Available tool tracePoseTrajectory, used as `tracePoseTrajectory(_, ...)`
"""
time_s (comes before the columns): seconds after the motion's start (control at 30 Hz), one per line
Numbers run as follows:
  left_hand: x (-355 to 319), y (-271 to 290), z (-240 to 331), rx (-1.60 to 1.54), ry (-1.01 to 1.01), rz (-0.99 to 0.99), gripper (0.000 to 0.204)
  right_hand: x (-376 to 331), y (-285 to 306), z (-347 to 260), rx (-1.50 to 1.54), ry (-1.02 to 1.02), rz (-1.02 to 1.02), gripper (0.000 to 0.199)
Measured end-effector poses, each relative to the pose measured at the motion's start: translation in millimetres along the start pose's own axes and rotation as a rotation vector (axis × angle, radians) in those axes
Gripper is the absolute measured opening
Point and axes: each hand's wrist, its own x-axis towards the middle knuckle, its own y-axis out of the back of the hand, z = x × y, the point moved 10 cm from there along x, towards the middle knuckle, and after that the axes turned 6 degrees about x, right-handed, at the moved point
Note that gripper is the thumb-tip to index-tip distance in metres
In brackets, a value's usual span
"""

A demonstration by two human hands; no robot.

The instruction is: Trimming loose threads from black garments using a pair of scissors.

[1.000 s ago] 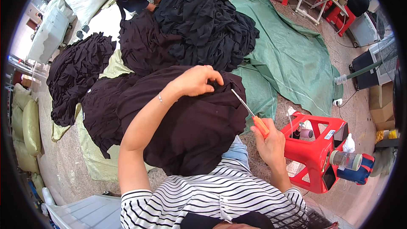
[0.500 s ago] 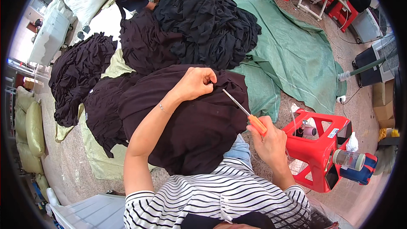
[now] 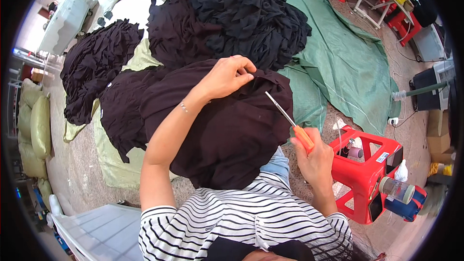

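Head view: we snip at a dark cloth on our lap

Our left hand (image 3: 227, 75) pinches the dark cloth (image 3: 227, 135) (fingers shut on a fold). Our right hand (image 3: 316, 157) is curled tight round orange-handled scissors (image 3: 290, 122), tips by the fold. A red stool (image 3: 369, 174) beside us holds a small bottle (image 3: 355, 152); a white label sits on its side.

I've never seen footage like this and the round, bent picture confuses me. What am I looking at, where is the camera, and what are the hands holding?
The camera sits on a person's head and looks down, so its wide lens bends the edges. The two bare arms are that person's own. The left hand pinches a dark garment draped over the lap. The right hand holds orange-handled scissors, blades pointing at the pinched spot. More dark clothes piles lie on a green sheet on the floor. A red stool stands to the right.
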Motion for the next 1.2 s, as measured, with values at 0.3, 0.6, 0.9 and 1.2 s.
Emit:
tracePoseTrajectory(0.3,-28.7,-24.3,3.9,0.31,0.035,-0.719,0.021,-15.3,-18.6,-27.7,0.072,0.147,-0.152,0.031)
tracePoseTrajectory(0.6,-30.3,-29.8,-27.7,-0.05,0.392,-0.715,0.018,-20.4,-23.5,-31.6,0.017,0.168,-0.128,0.031)
tracePoseTrajectory(0.9,-27.4,-29.4,-12.0,0.05,0.258,-0.646,0.016,-24.2,-13.1,-18.8,0.047,0.126,-0.09,0.03)
tracePoseTrajectory(1.2,-34.5,-65.8,29.1,0.355,-0.066,-0.606,0.026,-50.8,19.9,10.8,0.042,-0.017,-0.03,0.027)
